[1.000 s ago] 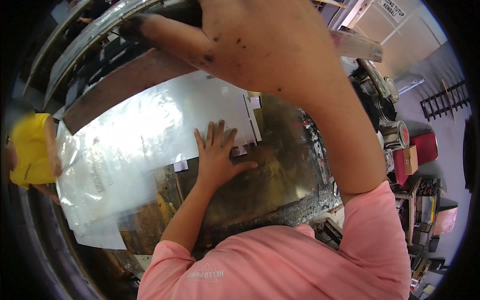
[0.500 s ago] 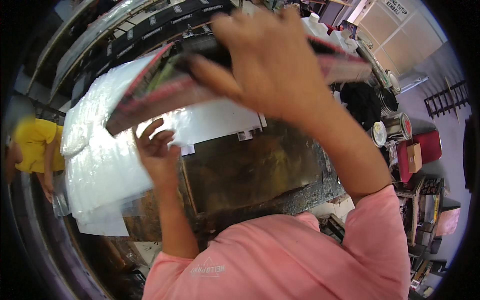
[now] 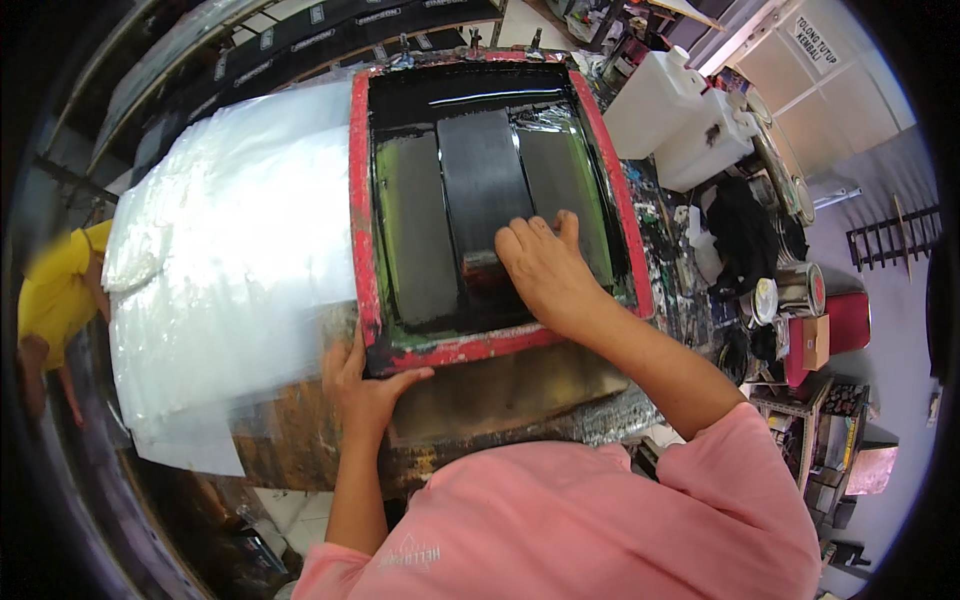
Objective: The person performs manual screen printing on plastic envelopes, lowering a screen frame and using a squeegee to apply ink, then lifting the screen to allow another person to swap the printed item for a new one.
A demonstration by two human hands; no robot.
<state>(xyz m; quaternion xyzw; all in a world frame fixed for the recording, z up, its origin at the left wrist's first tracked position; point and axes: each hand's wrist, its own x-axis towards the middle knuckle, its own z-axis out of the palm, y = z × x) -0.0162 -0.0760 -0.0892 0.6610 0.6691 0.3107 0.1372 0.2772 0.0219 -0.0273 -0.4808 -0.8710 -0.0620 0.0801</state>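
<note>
A screen printing frame [image 3: 362, 235] with chipped red edges lies flat on the table. Black ink coats its mesh, with green strips at both sides. My right hand [image 3: 545, 262] is closed on a squeegee [image 3: 485, 268], which rests on the mesh in the near half. A smooth dark band runs from the squeegee toward the far side. At the frame's near left corner is my left hand [image 3: 355, 385], wrapped about the corner with the thumb along the near edge and the fingers at the left side. Some of its fingertips are hard to make out.
Clear plastic sheets [image 3: 225, 240] spread left of the frame. Metal clamps [image 3: 475, 42] stand at the frame's far edge. White jugs [image 3: 655, 105], a black cloth [image 3: 742, 235] and paint cans [image 3: 800, 290] are at the right. A person in yellow [image 3: 65, 290] is at far left.
The frame has swung down from a tilted, raised position to lie flat. My right hand has come down from its far edge onto the squeegee. My left hand has moved to the near corner.
</note>
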